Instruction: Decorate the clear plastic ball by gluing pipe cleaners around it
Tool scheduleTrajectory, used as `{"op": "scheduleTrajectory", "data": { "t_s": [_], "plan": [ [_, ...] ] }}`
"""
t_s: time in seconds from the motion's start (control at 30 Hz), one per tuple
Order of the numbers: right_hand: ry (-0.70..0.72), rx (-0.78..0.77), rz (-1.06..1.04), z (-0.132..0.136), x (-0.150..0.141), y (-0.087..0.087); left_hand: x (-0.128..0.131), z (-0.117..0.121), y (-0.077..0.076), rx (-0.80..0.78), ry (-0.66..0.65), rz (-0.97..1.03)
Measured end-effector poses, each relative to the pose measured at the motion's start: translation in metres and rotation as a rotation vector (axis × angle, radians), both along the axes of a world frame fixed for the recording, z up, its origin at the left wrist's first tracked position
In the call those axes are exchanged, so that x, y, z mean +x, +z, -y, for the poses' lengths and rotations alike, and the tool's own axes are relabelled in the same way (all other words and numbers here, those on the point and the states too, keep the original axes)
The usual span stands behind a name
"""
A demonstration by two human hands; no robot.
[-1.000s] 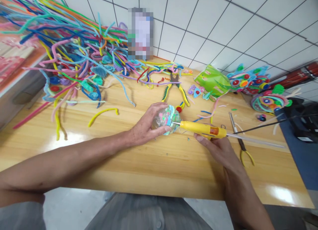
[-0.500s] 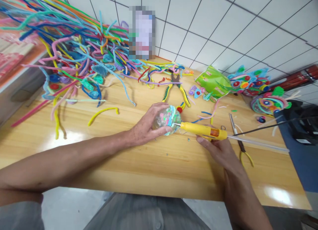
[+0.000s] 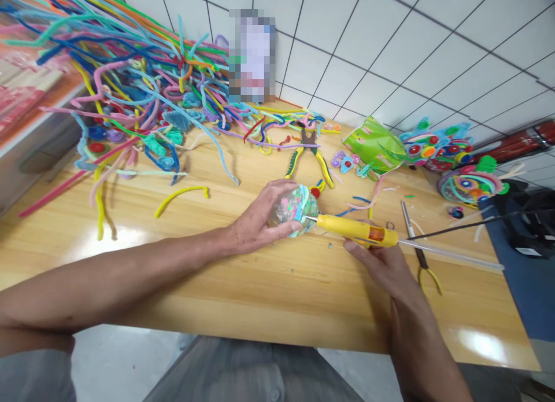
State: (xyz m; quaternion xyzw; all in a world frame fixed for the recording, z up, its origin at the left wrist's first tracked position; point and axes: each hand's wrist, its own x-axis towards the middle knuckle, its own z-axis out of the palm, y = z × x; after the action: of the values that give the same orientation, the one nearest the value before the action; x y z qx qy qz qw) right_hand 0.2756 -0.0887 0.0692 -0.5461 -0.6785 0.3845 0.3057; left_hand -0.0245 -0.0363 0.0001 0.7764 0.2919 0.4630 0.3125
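My left hand (image 3: 264,217) is wrapped round a clear, rounded ball-like object (image 3: 284,210) with blue, green and pink decoration on its right side. In my right hand (image 3: 373,257) is a yellow hot glue gun (image 3: 355,228), its metal tip at the decorated side of the ball. A clear glue stick (image 3: 451,255) sticks out of the gun's back end. Just beyond the ball lies a small yellow and blue piece with a red button-like disc (image 3: 315,192). Green and yellow pliers (image 3: 309,156) rest behind it with their handles spread.
A heap of coloured pipe cleaners (image 3: 147,95) fills the back left. A phone-like blurred screen (image 3: 255,55) leans on the tiled wall. A green packet (image 3: 373,144) and decorated pipe-cleaner figures (image 3: 470,179) stand at the back right. Yellow-handled long-nose pliers (image 3: 418,251) lie right of my right hand.
The whole view has shifted very slightly. Both hands keep the same grip, and the glue gun's tip stays at the ball.
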Motion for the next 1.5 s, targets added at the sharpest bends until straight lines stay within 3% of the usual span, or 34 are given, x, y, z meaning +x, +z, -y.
{"op": "scheduleTrajectory", "data": {
  "t_s": [0.43,0.77,1.07,1.37,1.5],
  "plan": [
    [-0.002,0.035,-0.029,0.0,0.0,-0.004,0.0,-0.001,-0.001,0.013,-0.011,0.006],
    [0.032,0.016,-0.03,0.0,-0.005,0.005,0.0,-0.001,-0.002,0.018,-0.01,0.009],
    [-0.076,0.036,-0.012,0.0,0.001,-0.007,0.001,-0.001,-0.002,0.017,-0.005,0.028],
    [-0.095,-0.012,0.016,-0.001,0.004,-0.009,0.001,-0.002,-0.001,-0.02,0.005,-0.005],
    [-0.12,0.021,-0.016,-0.005,0.002,0.001,-0.001,-0.002,0.001,-0.019,0.009,-0.031]
  ]
}}
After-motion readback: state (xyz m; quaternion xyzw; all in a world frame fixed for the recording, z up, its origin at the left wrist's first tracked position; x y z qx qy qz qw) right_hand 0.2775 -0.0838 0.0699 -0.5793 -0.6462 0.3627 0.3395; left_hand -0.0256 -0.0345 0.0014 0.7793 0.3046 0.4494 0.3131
